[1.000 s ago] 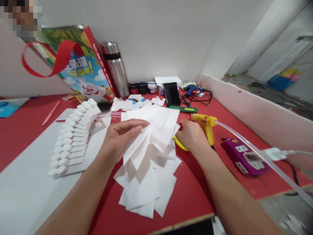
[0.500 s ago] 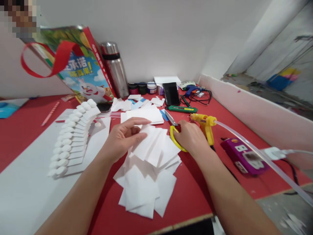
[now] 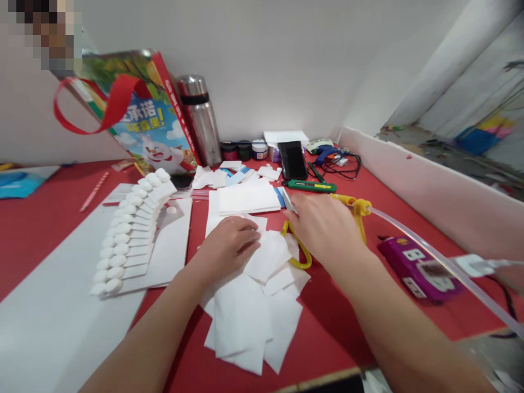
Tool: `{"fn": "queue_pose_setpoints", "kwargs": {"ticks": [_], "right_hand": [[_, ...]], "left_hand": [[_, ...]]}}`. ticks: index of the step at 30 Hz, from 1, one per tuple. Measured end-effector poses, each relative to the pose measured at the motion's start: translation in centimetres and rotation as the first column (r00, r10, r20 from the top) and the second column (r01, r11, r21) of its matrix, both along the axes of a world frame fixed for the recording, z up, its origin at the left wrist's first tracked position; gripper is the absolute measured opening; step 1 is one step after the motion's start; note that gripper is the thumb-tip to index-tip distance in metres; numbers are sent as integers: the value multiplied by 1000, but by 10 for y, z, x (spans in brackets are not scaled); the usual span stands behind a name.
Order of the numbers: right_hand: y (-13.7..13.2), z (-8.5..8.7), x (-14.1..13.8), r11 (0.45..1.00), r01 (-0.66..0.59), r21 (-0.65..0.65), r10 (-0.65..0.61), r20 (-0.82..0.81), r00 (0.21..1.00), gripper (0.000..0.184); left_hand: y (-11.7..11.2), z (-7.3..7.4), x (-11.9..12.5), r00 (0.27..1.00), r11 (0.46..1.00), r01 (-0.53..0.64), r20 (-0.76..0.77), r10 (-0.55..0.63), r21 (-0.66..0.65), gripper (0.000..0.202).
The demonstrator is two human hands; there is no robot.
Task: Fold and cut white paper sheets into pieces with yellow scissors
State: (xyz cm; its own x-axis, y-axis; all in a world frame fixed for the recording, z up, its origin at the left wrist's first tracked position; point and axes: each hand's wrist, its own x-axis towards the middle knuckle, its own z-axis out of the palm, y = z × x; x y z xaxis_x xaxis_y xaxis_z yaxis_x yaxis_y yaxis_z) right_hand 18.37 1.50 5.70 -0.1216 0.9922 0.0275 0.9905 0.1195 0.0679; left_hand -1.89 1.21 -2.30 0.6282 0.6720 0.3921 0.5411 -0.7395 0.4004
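Observation:
My left hand (image 3: 231, 243) has its fingers curled together over a loose pile of white paper pieces (image 3: 243, 316), pinching at the top ones; part of that grip is hidden. My right hand (image 3: 327, 221) closes over the middle of a pair of scissors with yellow handles (image 3: 302, 256), which lies at the right of the pile. The handle loops point toward me and a bit of blade shows beyond the fingers. Behind my hands lies a stack of folded white paper (image 3: 249, 197). A yellow glue gun (image 3: 362, 208) sits just past my right hand, partly covered by it.
At left, a curved row of white strips with round ends (image 3: 135, 229) rests on white board. A green utility knife (image 3: 311, 186), phone (image 3: 292, 160), steel flask (image 3: 202, 120) and picture bag (image 3: 151, 120) stand farther back. A purple box (image 3: 417, 267) is at right.
My right hand has moved forward from beside the scissors' handles to over their middle, and the scissors have shifted slightly. My left hand has dropped lower, its fingers closer together; the top papers have shifted.

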Motion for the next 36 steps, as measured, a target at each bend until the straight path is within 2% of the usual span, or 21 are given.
{"fn": "queue_pose_setpoints", "kwargs": {"ticks": [2,3,4,6,9,11,13,15,17,19,21,22,23,24,26,28,30,32,34,36], "right_hand": [[15,1,-10,986,-166,7,166,-19,986,20],[24,-3,-16,947,-320,23,321,-20,947,20],[33,-9,-21,918,-395,35,396,-20,918,23],[48,-26,-28,903,-423,74,426,-31,904,31],[60,-48,-29,929,-362,83,367,-56,929,30],[59,-51,-22,941,-295,164,315,-109,943,30],[54,-42,-13,928,-197,317,273,-218,937,28],[47,-27,-4,886,-96,454,269,-335,903,25],[40,-14,0,852,-27,523,275,-403,873,23],[35,-11,-1,856,-44,515,309,-442,842,21],[33,-21,-7,889,-118,442,368,-540,757,18],[34,-28,-11,911,-141,387,378,-646,663,16],[35,-37,-16,941,-152,301,334,-768,546,15],[36,-45,-20,964,-152,220,265,-863,430,14],[39,-57,-27,981,-166,104,140,-965,223,12],[41,-59,-28,990,-124,66,77,-993,86,12],[42,-54,-24,996,-29,88,88,-996,31,12],[44,-48,-14,987,82,135,133,-991,30,11],[49,-44,-2,962,192,195,195,-981,16,12],[55,-43,9,922,282,263,291,-955,-59,14]], "left_hand": [[1,-1,0,1000,1000,6,20,-7,24,19],[1,0,0,1000,1000,8,26,-9,25,20],[1,0,0,999,1000,7,31,-8,20,20],[1,1,0,1000,1000,-1,27,1,0,20],[0,2,-1,1000,1000,-5,5,5,-26,21],[0,1,-2,1000,999,-11,11,12,-35,22],[1,-2,-2,999,998,-25,46,28,-52,21],[1,-4,-2,991,992,-62,110,75,-114,21],[1,-4,-1,960,959,-109,225,170,-260,25],[2,-1,2,850,877,-86,425,312,-472,42],[2,5,4,649,756,58,600,467,-652,56],[3,8,5,554,698,144,641,531,-702,58],[3,10,5,487,647,212,653,580,-732,57],[3,12,5,450,609,252,648,614,-752,56],[5,13,4,414,566,256,618,669,-784,51],[6,11,3,370,534,183,561,741,-825,45],[8,9,2,338,501,121,510,791,-857,38],[10,9,1,320,499,116,508,800,-859,36],[11,11,0,288,506,141,524,801,-851,44],[12,14,0,251,503,167,530,810,-848,54]]}}
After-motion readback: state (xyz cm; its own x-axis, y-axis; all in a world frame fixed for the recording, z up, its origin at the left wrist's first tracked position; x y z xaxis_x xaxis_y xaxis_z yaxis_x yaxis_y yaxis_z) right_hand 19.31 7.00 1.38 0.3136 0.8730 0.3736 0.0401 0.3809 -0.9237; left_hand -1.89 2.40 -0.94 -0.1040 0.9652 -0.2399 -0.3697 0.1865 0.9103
